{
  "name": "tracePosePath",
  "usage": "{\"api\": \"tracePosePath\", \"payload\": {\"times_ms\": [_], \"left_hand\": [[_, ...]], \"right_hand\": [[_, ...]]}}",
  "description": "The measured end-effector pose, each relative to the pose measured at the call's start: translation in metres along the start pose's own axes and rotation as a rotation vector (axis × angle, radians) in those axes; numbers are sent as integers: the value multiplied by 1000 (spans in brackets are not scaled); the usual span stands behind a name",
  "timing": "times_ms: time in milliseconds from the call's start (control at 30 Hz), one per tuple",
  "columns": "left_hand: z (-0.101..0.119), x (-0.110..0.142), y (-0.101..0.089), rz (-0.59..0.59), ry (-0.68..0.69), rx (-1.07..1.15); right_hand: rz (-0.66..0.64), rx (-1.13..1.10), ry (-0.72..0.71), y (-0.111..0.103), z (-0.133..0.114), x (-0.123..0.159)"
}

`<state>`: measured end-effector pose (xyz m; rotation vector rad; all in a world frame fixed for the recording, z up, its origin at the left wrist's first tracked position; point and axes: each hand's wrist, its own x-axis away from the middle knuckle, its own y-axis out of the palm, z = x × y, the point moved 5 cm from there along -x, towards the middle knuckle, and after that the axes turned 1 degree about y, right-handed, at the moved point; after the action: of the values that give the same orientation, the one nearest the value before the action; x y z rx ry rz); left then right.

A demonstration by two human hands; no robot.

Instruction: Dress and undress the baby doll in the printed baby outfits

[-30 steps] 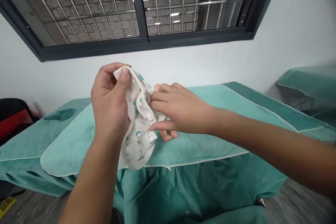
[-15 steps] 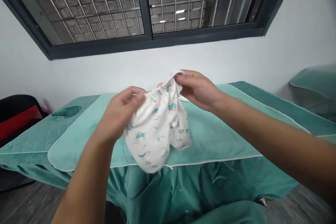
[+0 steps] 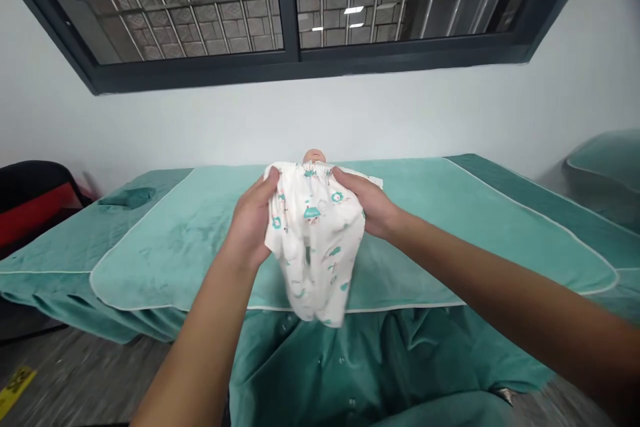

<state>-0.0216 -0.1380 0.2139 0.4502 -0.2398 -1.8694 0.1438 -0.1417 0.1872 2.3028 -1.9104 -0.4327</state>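
Small white baby pants (image 3: pixel 320 233) with a green and pink print hang from both my hands, waistband up and legs down over the bed's front edge. My left hand (image 3: pixel 253 217) grips the left side of the gathered waistband, thumb on top. My right hand (image 3: pixel 367 203) pinches the other side the same way. Behind the pants, the top of a doll's head (image 3: pixel 314 155) shows near the wall. A bit of white printed cloth (image 3: pixel 373 180) sticks out beside it; the rest of the doll is hidden.
A light green mat (image 3: pixel 425 240) with white piping lies on a green-covered bed (image 3: pixel 55 247) against the white wall. A barred window (image 3: pixel 290 7) is above. A red and black chair (image 3: pixel 40 207) stands left, a green pillow (image 3: pixel 605 160) right. Yellow tape (image 3: pixel 17 387) marks the floor.
The pants have turned from slanted to facing me squarely, and the waistband is now level. My hands have come closer together, the right one lower. The doll's head shows more.
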Motion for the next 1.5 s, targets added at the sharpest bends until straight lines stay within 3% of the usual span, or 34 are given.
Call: {"api": "tracePosePath", "payload": {"times_ms": [100,233,300,367,433,500,533,600,667,767,800,867,967,1100,1167,1233,1333,1400,1500], "left_hand": [[-15,2,-1,34,-68,-102],[-27,15,4,-197,-210,-280],[-26,19,3,-236,-214,-244],[-21,19,-2,-153,-144,-114],[-22,18,-6,-74,-101,-21],[-29,19,-6,-61,-143,-23],[-34,21,-5,-67,-184,-45],[-41,27,-6,-110,-261,-102],[-46,36,-5,-238,-328,-185],[-52,46,-3,-429,-375,-306],[-53,47,-4,-413,-368,-301],[-55,42,-9,-260,-327,-184],[-59,32,-15,-28,-258,67],[-65,25,-17,82,-244,153],[-69,27,-18,107,-282,138],[-74,31,-18,102,-327,123],[-82,42,-20,44,-401,76],[-90,52,-21,-52,-453,34],[-102,65,-21,-216,-516,14]], "right_hand": [[24,32,-48,2,4,-7],[64,58,-70,3,1,-5],[39,84,-29,2,2,3],[-121,215,57,7,5,14],[-387,416,176,17,11,27],[-600,551,253,24,17,38],[-633,556,254,26,18,40],[-547,448,178,24,16,36],[-360,287,88,16,13,29],[-144,85,89,4,21,25],[-109,29,108,3,26,25],[-52,-36,123,0,34,27],[-61,128,141,-1,45,31],[-425,422,260,11,61,41],[-505,426,298,14,66,44],[-418,351,283,12,67,43],[-170,87,202,6,64,39],[-29,-69,185,3,67,39],[66,-172,235,2,81,42]]}}
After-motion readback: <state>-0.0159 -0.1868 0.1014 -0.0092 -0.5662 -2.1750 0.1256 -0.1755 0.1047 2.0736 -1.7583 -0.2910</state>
